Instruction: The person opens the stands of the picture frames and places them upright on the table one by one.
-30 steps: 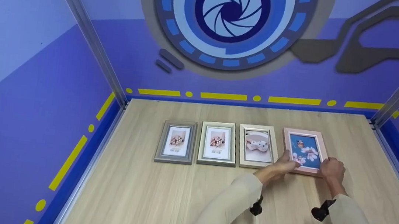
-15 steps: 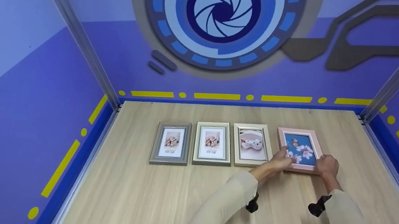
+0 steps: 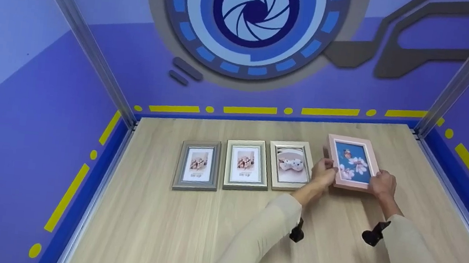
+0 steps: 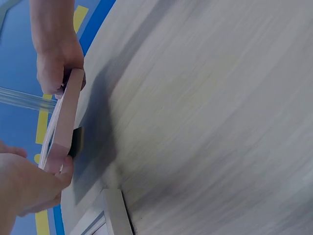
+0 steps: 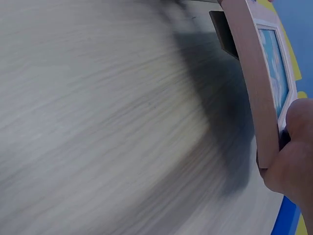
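Worktop [image 3: 154,232], pale wood-grain. Left hand [image 3: 324,174] and right hand [image 3: 383,183], apart, gripping the lower corners of one pink picture frame [image 3: 352,162], tilted above it. Three photo frames [image 3: 246,165], in a row, lying left. Wall [image 3: 273,96], purple, behind.

From the blossom photo frame [image 3: 353,163], raised over the desk [image 3: 154,227], your left hand [image 3: 324,172] is at eight o'clock and your right hand [image 3: 383,183] at four; its easel stand [image 4: 77,142] juts out behind. Toward nine o'clock, a row lies on the desk: the nearest photo frame [image 3: 290,165] beside your left hand, the middle photo frame [image 3: 247,164], the end photo frame [image 3: 197,165]. The back wall [image 3: 282,95] stands at twelve.
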`<state>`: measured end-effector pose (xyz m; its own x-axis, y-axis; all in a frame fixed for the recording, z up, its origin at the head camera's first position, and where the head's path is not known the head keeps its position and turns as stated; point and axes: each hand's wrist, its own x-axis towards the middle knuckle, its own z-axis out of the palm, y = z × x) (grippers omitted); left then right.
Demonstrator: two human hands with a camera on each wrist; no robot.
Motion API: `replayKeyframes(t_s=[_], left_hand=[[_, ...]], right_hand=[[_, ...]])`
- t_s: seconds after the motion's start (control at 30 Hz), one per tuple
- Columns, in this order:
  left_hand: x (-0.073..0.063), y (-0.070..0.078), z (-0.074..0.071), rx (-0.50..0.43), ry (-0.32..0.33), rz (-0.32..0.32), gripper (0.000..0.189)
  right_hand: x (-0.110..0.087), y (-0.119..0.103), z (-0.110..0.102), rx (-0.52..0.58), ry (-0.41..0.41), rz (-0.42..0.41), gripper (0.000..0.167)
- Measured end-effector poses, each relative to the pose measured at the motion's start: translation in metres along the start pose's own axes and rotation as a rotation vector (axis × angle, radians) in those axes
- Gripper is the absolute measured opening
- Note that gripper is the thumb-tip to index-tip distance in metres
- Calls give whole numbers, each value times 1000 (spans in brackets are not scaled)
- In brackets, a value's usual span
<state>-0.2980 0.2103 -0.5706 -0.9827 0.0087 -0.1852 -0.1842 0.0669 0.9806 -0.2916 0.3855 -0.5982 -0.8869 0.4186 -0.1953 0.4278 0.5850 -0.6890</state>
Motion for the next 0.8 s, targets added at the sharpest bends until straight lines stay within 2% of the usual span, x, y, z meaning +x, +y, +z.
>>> replayKeyframes(t_s=[0.1, 0.17, 0.37, 0.5, 0.63, 0.8], left_hand=[[4, 4, -7, -46, 77, -48, 23], [7, 6, -13, -71, 105, -73, 25], [11, 6, -23, -76, 153, -120, 36], [13, 7, -28, -19, 149, -128, 27], [16, 13, -40, 46, 144, -117, 17], [22, 22, -66, -6, 134, -143, 19]], right_hand=[[1, -9, 3, 11, -14, -26, 53], [1, -13, 6, 6, -4, -64, 53], [-5, -20, 9, 36, 14, -114, 51], [-9, -26, 9, 75, 11, -121, 50], [-14, -40, 13, 137, -5, -130, 50], [-21, -62, 22, 209, -50, -168, 50]])
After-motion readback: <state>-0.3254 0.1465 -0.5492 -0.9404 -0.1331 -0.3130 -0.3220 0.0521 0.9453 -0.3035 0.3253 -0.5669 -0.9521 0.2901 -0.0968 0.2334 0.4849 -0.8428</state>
